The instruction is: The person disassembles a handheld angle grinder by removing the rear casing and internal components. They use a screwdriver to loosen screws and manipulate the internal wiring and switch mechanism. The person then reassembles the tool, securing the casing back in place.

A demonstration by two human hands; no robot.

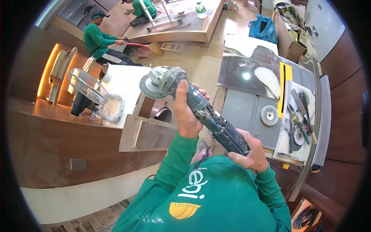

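I hold a dark grey angle grinder (pixel 199 104) diagonally above the floor, its pale grinding disc (pixel 148 86) at the upper left. My left hand (pixel 187 116) wraps around the body just behind the grinder's head, thumb on top. My right hand (pixel 251 150) is closed on the dark rear casing (pixel 228 137). Between the two hands the housing looks open, with inner parts and wiring showing. To the right, a round abrasive wheel (pixel 269 115) lies on a grey worktable (pixel 247 114), beside a white board (pixel 297 150) bearing pliers (pixel 294 121) and other hand tools.
A fan (pixel 87 92) stands on the left counter (pixel 125 77). Two co-workers in green are beyond it, one (pixel 94 40) holding a red dustpan (pixel 143 51), another (pixel 139 11) on a platform (pixel 208 27). A dark glossy panel (pixel 239 73), blue bag (pixel 262 29) and cardboard box (pixel 290 50) are at right.
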